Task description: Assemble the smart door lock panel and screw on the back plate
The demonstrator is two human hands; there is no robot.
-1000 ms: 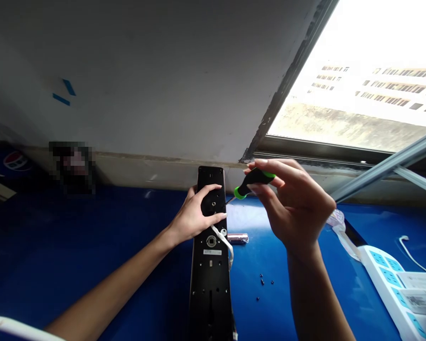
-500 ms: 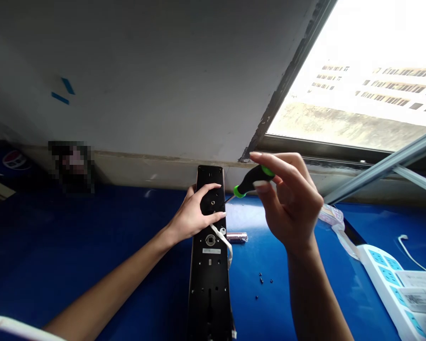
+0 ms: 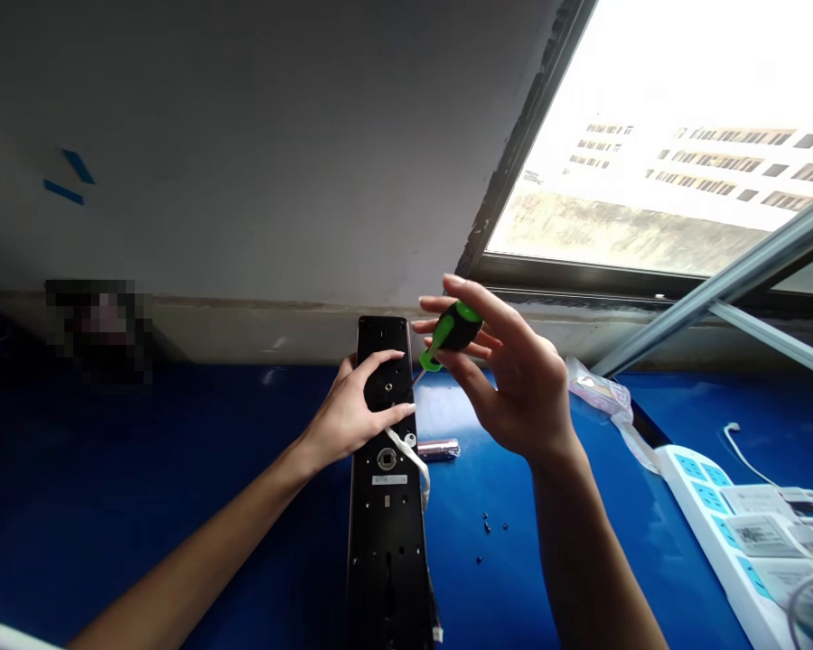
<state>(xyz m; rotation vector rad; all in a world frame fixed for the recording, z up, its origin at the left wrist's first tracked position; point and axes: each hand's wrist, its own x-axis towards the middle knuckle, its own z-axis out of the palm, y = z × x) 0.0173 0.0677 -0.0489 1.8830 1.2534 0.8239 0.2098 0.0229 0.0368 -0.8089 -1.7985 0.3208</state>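
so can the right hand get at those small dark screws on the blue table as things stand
Likely yes: the small dark screws lie uncovered on the blue table, beside the black panel. But the right hand holds the screwdriver, so its grip would probably need freeing first.

The screwdriver (image 3: pixel 453 329) has tipped more upright, its handle swinging from two o'clock toward one; the right hand (image 3: pixel 515 384) has fanned its fingers toward ten o'clock.

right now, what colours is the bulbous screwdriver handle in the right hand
Black and green; the bulbous screwdriver handle shows best in the head view.
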